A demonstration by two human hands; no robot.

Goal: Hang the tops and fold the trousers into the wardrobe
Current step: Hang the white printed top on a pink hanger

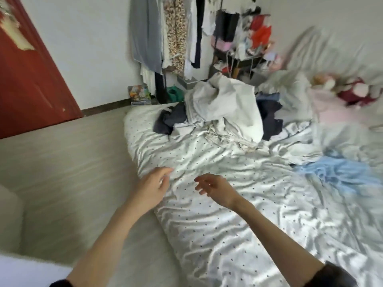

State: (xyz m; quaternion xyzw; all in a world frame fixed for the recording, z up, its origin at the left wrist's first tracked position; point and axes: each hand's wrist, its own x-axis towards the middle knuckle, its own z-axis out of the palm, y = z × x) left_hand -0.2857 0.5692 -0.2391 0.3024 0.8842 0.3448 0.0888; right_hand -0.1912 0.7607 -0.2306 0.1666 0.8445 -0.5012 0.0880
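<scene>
From the head view, both hands reach out over the near part of the bed [238, 235] and neither holds anything: the left hand [152, 188] hangs with its fingers [165, 172] loosely spread, tips at or just above the dotted sheet, and the right hand [215, 188] hovers with its fingers [202, 182] relaxed and slightly curled, pointing toward the left hand. The clothes to be sorted lie well beyond both sets of fingertips — a heap at the far end of the bed made of a pale grey garment [223, 108] draped on top, a dark garment [170, 120] ahead of the left fingers and another dark piece [269, 117] ahead and to the right of the right fingers. A light blue garment [335, 172] lies apart, far to the right of the right hand. Past the heap, a hanging rail of clothes [165, 34] stands against the wall; whether this serves as the wardrobe cannot be told. The step in hand looks like reaching for the next piece. To do it well, take one garment only — the pale one on top is freest — and grip it at shoulders or waistband with both hands, lifting it clear so the dark pieces beneath do not drag along. Shaking it open first would show whether it is a top or trousers. The picture is blurred toward the right, so details there stay uncertain.
</scene>
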